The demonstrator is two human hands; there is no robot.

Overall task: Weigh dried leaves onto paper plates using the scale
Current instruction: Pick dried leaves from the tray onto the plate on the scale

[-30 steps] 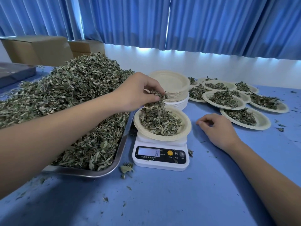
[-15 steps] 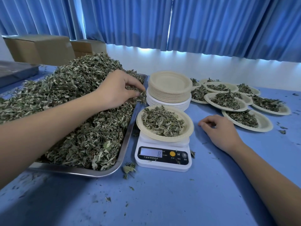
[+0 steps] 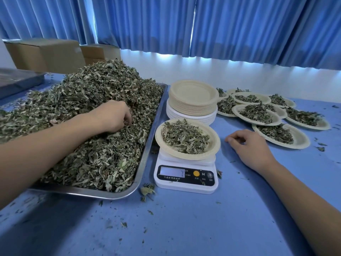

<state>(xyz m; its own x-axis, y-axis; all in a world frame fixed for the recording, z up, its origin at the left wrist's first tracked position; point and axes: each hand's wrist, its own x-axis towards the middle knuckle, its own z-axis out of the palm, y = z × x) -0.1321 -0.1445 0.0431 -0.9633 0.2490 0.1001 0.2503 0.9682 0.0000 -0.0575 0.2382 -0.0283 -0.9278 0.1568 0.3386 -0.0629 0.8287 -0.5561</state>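
**Weighing under way**

Left hand (image 3: pixel 112 116) sunk in dried leaves (image 3: pixel 92 93) heaped on steel tray (image 3: pixel 145 156), fingers curled round a pinch. Right hand (image 3: pixel 249 146) resting on blue table (image 3: pixel 184 228), loosely curled, holding nothing. Between them, leaf-filled paper plate (image 3: pixel 213 143) atop scale (image 3: pixel 185 177), display reading 7. Behind, empty plate stack (image 3: pixel 193 100); filled plates (image 3: pixel 302 139) rightward.

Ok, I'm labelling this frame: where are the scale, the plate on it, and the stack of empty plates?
scale (image 3: pixel 186 175): head view, black control panel.
plate on the scale (image 3: pixel 214 143): head view, bare right rim.
stack of empty plates (image 3: pixel 193 93): head view, top plate's centre.
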